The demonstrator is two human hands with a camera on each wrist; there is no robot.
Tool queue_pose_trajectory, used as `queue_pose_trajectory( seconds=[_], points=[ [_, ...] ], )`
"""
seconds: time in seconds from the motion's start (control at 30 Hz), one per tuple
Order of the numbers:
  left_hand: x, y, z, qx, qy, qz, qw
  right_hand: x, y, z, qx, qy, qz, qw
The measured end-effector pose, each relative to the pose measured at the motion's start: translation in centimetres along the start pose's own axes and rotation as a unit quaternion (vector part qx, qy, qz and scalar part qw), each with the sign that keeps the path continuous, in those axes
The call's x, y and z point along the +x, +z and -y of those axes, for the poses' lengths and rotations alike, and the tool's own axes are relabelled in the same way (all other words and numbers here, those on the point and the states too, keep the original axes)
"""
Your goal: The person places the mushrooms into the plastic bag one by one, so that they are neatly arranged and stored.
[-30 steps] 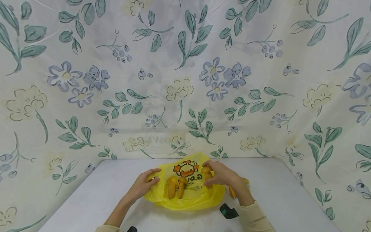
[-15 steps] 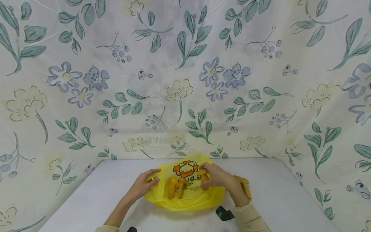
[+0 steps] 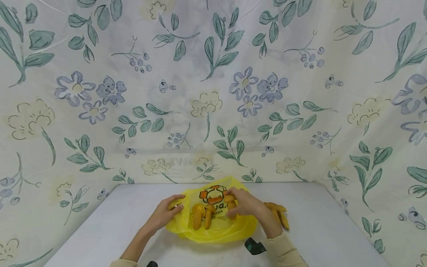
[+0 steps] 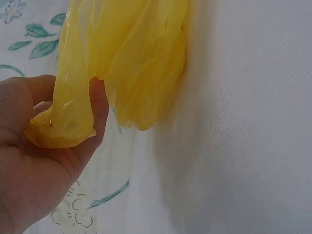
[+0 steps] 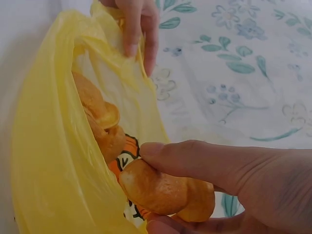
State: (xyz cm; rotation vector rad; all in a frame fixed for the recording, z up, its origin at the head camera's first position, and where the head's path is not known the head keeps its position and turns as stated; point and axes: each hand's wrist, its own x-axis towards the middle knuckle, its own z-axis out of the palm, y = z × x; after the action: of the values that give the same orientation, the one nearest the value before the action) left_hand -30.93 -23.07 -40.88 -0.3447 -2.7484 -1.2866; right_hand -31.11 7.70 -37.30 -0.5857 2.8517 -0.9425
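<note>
A yellow plastic bag with a printed cartoon duck lies open on the table, its mouth toward me. My left hand grips the bag's left edge; in the left wrist view the film runs between thumb and fingers. Two orange-brown mushrooms lie side by side inside the bag. My right hand pinches another mushroom between thumb and fingers, at the bag's mouth, right of those two. In the right wrist view the mushrooms inside are partly hidden by the bag's near wall.
More mushrooms lie on the white table right of the bag, partly behind my right forearm. A black wrist camera sits by the right sleeve. A floral cloth hangs behind the table.
My right hand has moved left across the bag with the mushroom, closer to the two inside. The mushrooms on the right of the table show more. My left hand stays in place.
</note>
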Motion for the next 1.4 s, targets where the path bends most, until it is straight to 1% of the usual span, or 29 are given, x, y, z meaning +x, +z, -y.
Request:
queue_pose_trajectory(
  seconds=[0.2,0.57,0.73,1.0,1.4],
  points=[
    [0.0,0.0,-0.2,0.002,0.002,-0.004,1.0,0.3,0.4,0.8,0.0,-0.001,0.001,1.0],
    [0.0,0.1,0.0,0.0,-0.004,0.001,1.0,0.6,1.9,1.8,0.028,0.006,0.013,0.9995],
    [0.0,0.1,0.1,0.001,-0.002,0.0,1.0,0.9,2.6,1.8,0.032,0.01,0.016,0.9993],
    [0.0,0.1,0.1,-0.002,0.003,0.001,1.0,1.4,3.4,1.5,0.028,0.002,0.016,0.9995],
    [0.0,0.2,0.1,0.0,0.002,0.004,1.0,1.9,4.2,1.0,0.022,0.013,0.003,0.9997]
  ],
)
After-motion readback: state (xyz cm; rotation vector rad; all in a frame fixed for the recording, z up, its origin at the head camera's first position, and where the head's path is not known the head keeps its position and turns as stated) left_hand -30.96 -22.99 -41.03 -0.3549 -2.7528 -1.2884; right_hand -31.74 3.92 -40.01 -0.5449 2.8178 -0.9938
